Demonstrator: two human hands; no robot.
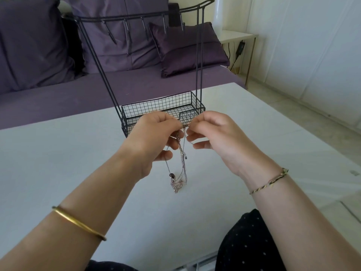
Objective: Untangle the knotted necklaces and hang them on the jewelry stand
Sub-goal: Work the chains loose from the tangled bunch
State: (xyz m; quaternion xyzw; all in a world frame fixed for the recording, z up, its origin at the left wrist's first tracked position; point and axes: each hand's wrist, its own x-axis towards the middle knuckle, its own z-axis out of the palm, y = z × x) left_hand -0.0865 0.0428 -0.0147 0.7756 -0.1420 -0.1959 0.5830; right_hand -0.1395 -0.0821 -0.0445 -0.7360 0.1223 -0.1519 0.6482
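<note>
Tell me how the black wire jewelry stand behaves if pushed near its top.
Probably light: the black wire jewelry stand is thin rod and open mesh. Likely tippy: its hook bar sits high above a narrow basket base.

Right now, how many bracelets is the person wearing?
2. A gold bangle sits on the left forearm; a thin braided bracelet circles the right wrist. No others show on the visible arms.

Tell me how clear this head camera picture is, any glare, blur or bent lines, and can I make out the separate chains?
Head view: soft, even daylight, no harsh glare on the table; wide-angle bowing curves the top bar of the jewelry stand and tilts its uprights; the necklaces, pinched by the left hand and right hand, look soft, so separate strands are hard to trace.
</note>
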